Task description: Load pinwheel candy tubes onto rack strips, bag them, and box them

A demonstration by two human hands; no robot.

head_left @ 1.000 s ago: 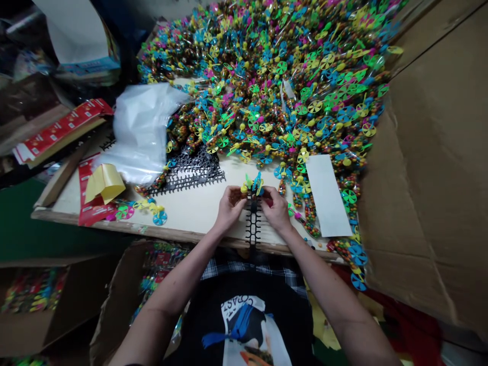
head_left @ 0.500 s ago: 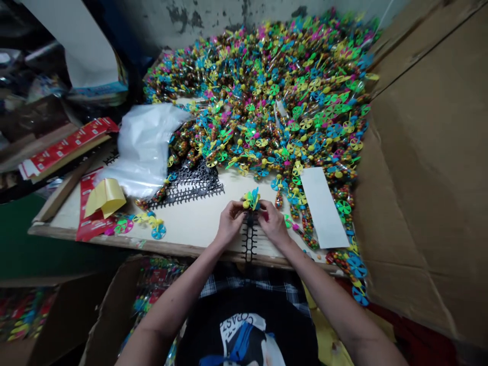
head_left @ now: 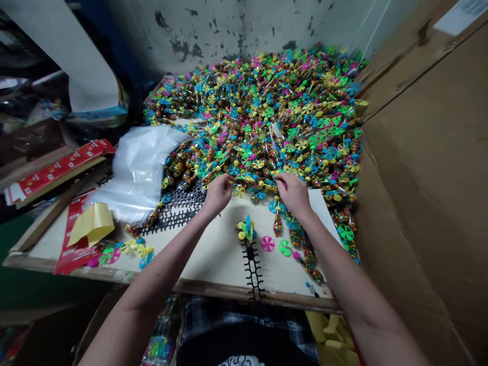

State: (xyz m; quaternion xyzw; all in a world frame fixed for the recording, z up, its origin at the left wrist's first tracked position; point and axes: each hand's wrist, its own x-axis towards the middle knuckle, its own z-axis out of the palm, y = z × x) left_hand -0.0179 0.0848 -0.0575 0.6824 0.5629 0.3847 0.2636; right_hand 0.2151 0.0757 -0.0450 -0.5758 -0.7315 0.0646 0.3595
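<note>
My left hand (head_left: 219,194) is at the front edge of a heap of candy-filled clear tubes with coloured fan tops (head_left: 259,132). Its fingers are curled together, and what they hold, if anything, is hidden. My right hand (head_left: 294,195) reaches the same edge further right, its fingers closed too against the fan tops; I cannot make out what is in them. Between my forearms a black plastic strip with hooked sides (head_left: 253,269) lies on the table, a small cluster of yellow, green and blue fans (head_left: 247,230) at its far end. Beside it lies a pink fan wheel (head_left: 267,244).
Clear plastic bags (head_left: 139,168), more black strips (head_left: 171,216) and a curled yellow card (head_left: 91,223) lie to the left. A white card (head_left: 324,208) is partly under my right arm. A big cardboard box (head_left: 423,178) borders the right side; a wall stands behind.
Both hands have left the fan cluster on the black strip and moved forward and apart to the heap. The cluster now lies on the table. My view has tilted upward.
</note>
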